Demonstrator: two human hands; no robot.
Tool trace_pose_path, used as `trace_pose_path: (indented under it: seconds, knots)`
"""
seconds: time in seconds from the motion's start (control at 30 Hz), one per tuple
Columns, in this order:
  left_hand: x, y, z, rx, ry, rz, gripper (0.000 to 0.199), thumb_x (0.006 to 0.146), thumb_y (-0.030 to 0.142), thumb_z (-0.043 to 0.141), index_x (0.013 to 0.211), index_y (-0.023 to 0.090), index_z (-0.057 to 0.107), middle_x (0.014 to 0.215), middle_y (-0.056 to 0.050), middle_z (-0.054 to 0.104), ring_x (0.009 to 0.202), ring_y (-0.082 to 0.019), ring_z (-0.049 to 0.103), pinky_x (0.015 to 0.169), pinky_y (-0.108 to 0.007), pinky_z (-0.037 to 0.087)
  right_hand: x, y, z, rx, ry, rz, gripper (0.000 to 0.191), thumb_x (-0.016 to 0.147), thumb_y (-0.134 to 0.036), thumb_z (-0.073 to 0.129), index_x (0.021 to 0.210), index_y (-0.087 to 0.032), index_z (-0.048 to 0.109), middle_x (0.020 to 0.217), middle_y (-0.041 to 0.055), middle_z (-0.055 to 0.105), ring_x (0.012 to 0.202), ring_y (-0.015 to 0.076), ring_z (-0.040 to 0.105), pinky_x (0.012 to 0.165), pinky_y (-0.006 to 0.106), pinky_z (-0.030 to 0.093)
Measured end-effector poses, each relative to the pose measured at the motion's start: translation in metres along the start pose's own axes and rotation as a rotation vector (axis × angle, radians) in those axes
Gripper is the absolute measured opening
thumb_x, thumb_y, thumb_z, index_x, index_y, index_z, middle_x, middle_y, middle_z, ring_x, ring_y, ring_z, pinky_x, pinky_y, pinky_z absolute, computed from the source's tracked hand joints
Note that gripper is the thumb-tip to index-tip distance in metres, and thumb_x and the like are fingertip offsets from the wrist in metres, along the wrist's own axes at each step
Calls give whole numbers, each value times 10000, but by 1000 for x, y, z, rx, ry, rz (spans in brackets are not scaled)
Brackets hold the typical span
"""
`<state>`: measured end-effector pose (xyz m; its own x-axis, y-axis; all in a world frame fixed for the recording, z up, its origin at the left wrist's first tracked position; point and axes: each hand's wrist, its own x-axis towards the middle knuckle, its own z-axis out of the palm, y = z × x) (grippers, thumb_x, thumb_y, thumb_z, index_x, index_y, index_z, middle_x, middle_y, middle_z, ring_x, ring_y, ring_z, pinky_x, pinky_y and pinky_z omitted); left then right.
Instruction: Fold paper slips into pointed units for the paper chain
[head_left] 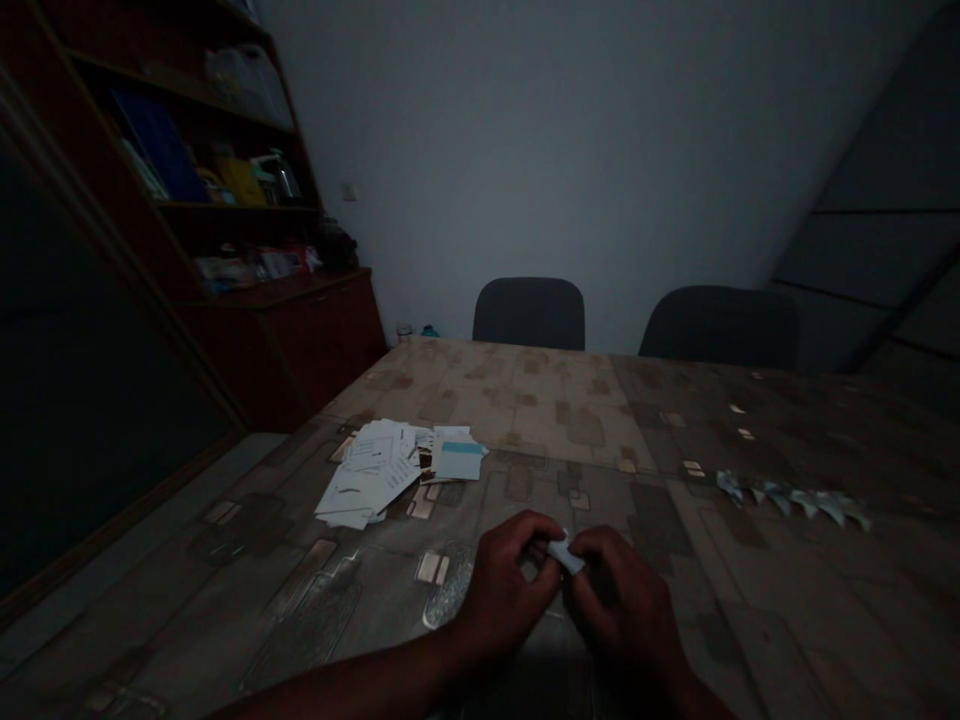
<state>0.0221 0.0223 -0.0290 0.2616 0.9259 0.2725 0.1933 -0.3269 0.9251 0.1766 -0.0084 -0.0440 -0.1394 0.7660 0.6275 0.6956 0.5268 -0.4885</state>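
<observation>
Between my two hands is a small folded piece of white paper [567,556], held just above the table near its front. My left hand [511,578] pinches its left end with thumb and forefinger. On the other end, my right hand [626,595] grips with closed fingers. The exact folds are too small and dark to make out. Left of my hands lies a loose pile of white paper sheets [371,475], some printed. Beside it sits a paper stack with a blue band [459,458]. Over to the right, several small folded paper pieces [795,500] stand in a row.
A patterned cloth covers the table [525,390]. Behind its far edge stand two dark chairs, one in the middle [529,312] and one at the right [720,325]. A wooden shelf cabinet [292,330] holding various items is at the left. The room is dim.
</observation>
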Motion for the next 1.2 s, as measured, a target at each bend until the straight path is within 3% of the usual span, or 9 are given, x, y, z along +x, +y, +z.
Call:
trace_pose_path:
  seconds: [0.17,0.3,0.5,0.7,0.87,1.07,1.2]
  knots:
    - [2,-1,5,-124,-4,-144,246,674,48,578,884,158,642,777,-6,637,723,-144,577,654,-207,431,-2,3,1,-126,42,-140,140,886,-111,461,902,-201,567,795,49,648,721,185,607,659,293,464]
    - [1,-2,8,-176,-7,-194,225,677,69,616,885,150,641,745,1,614,694,-132,544,644,-206,414,-3,0,0,-190,52,-149,155,905,-128,435,917,-194,574,805,61,650,728,195,606,681,312,452]
    - [0,0,5,-202,7,-197,164,724,113,608,875,159,649,757,1,613,726,-147,552,660,-214,412,4,-4,-4,-151,22,-141,131,895,-126,438,905,-208,539,781,44,641,686,179,609,619,280,464]
    - [1,-3,6,-242,4,-219,101,699,98,613,784,154,611,669,33,553,641,-117,494,588,-195,367,3,-6,-1,-169,25,-187,161,902,-101,420,907,-198,548,761,45,634,679,182,592,627,294,446]
    - [2,-3,5,-320,-41,-192,217,675,89,617,880,158,643,778,4,617,742,-141,544,654,-202,395,3,-9,0,-162,47,-192,146,883,-92,442,904,-200,537,753,36,631,664,179,587,623,292,433]
    - [1,-4,3,-347,-65,-178,179,735,140,612,904,161,668,820,-13,640,781,-155,550,684,-215,405,2,-5,-3,-173,11,-161,98,857,-105,488,861,-199,517,730,28,596,658,176,568,602,282,418]
    - [-1,-3,4,-319,-46,-184,143,738,134,606,873,157,648,750,8,595,710,-134,516,631,-205,386,0,-4,-3,-192,61,-183,115,869,-107,473,822,-205,511,677,9,578,594,156,541,573,270,389]
